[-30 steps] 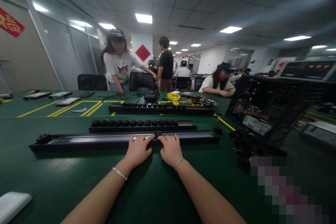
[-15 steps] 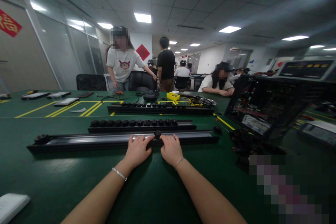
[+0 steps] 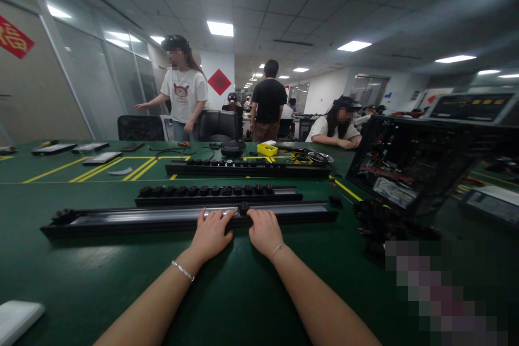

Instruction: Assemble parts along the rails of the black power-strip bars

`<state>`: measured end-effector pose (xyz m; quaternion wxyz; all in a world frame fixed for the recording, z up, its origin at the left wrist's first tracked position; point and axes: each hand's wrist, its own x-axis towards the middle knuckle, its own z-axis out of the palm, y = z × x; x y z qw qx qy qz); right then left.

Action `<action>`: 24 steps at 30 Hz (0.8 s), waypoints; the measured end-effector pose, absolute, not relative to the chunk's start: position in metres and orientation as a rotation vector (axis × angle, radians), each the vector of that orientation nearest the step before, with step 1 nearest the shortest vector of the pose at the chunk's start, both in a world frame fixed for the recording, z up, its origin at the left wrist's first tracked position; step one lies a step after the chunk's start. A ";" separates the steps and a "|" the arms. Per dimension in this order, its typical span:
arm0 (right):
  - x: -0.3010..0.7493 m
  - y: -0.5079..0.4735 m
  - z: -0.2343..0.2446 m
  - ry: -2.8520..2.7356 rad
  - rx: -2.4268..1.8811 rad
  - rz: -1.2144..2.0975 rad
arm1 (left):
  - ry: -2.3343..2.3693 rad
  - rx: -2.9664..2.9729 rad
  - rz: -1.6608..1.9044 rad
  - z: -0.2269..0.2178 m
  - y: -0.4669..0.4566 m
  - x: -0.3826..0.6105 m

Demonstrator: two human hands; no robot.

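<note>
Centrally, left hand [image 3: 211, 235] and right hand [image 3: 265, 232] lie palm-down, fingers extended and gripping nothing, fingertips on the long black rail [image 3: 141, 218] either side of a small black knob [image 3: 243, 207]. Even pressure from the 2 hands would likely keep the rail square. Forearms converge, wrists low over the green bench [image 3: 243, 292]; the rail lies crosswise before a socket strip [image 3: 219, 193].

Green table [image 3: 243, 303] (yellow-lined) bears three black rails [image 3: 121, 220], a white pad [image 3: 16, 320].

Head camera looks forward and down, close over green table [image 3: 101, 275].
</note>
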<state>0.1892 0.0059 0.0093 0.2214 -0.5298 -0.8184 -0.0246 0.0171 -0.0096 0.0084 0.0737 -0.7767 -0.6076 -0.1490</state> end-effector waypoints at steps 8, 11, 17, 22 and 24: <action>0.188 0.003 0.010 -2.220 -1.524 -0.068 | -1.806 -2.331 -0.452 0.009 -0.011 0.017; 0.188 0.003 0.011 -2.209 -1.539 -0.070 | -1.815 -2.321 -0.442 0.009 -0.011 0.017; 0.191 0.004 0.010 -2.184 -1.535 -0.078 | -1.818 -2.326 -0.443 0.009 -0.011 0.017; 0.192 0.005 0.008 -2.168 -1.530 -0.077 | -1.810 -2.336 -0.447 0.009 -0.010 0.016; 0.192 0.005 0.007 -2.159 -1.518 -0.073 | -1.803 -2.332 -0.449 0.009 -0.010 0.016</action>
